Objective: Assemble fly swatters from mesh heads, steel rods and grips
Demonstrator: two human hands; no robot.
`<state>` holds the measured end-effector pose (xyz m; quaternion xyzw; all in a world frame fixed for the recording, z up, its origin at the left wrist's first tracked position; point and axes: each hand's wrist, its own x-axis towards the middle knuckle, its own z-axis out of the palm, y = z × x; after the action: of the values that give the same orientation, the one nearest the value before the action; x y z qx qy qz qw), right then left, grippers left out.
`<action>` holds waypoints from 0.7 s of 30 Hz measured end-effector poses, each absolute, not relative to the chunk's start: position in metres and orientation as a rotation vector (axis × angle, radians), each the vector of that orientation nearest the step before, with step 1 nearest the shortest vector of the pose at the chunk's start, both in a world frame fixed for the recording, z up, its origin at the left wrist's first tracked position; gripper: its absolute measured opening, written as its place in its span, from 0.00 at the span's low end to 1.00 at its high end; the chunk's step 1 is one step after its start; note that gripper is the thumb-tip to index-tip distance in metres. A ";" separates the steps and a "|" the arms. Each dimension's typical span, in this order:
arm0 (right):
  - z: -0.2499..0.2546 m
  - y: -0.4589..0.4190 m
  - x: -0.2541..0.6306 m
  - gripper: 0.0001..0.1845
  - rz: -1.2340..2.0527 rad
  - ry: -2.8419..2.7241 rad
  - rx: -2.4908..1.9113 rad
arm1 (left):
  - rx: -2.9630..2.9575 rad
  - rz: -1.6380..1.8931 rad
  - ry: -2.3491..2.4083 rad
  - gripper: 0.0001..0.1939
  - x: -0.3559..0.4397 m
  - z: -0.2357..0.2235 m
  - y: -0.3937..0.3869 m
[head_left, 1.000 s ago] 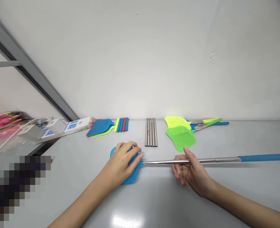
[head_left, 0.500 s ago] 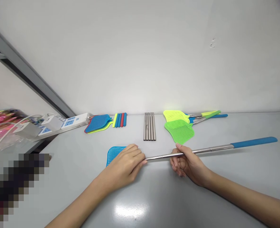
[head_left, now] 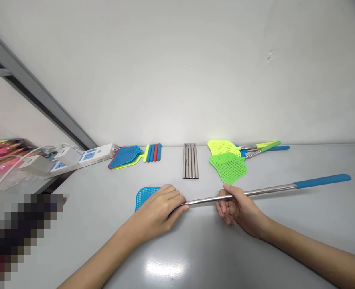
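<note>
A blue fly swatter with an extended telescopic metal rod [head_left: 257, 192] lies across both my hands. Its blue mesh head [head_left: 144, 196] is partly covered by my left hand [head_left: 165, 206], which is closed around the neck where head and rod meet. My right hand [head_left: 236, 206] grips the middle of the rod between thumb and curled fingers. Off to the right, tilted slightly upward, extends the blue handle sleeve [head_left: 323, 181].
Several metal rods [head_left: 190, 161] stand in a row by the wall. To their left lie coloured handle sleeves [head_left: 152, 152] and stacked swatter heads [head_left: 124, 155]; to their right, assembled fly swatters [head_left: 229, 166]. A power strip [head_left: 90, 155] sits at the left edge.
Almost nothing differs. My left thumb and fingers have shifted slightly at the swatter's neck, showing a bit more blue there; the view has moved a touch.
</note>
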<state>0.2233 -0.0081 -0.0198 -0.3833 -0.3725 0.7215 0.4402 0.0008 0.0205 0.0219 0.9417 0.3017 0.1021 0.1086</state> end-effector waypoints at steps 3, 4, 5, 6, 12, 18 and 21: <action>-0.019 -0.008 0.223 0.27 1.792 -0.926 -0.960 | 2.779 0.286 0.893 0.14 0.001 0.022 0.021; -0.019 -0.008 0.222 0.26 1.794 -0.924 -0.967 | 2.780 0.284 0.893 0.14 0.001 0.022 0.021; -0.019 -0.008 0.222 0.26 1.796 -0.923 -0.976 | 2.777 0.286 0.893 0.14 0.001 0.022 0.021; -0.019 -0.008 0.222 0.26 1.795 -0.924 -0.985 | 2.773 0.294 0.892 0.14 0.001 0.021 0.021; -0.019 -0.008 0.221 0.26 1.778 -0.942 -1.001 | 2.747 0.321 0.882 0.14 0.001 0.021 0.021; -0.020 -0.008 0.222 0.26 1.777 -0.948 -0.986 | 2.744 0.283 0.892 0.12 0.000 0.019 0.021; -0.020 -0.007 0.222 0.26 1.779 -0.947 -0.978 | 2.750 0.268 0.888 0.12 0.001 0.019 0.021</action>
<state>0.2217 -0.0074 -0.0205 -0.3929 -0.3804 0.7148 0.4358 0.0005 0.0210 0.0188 0.9408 0.3038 0.0915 0.1196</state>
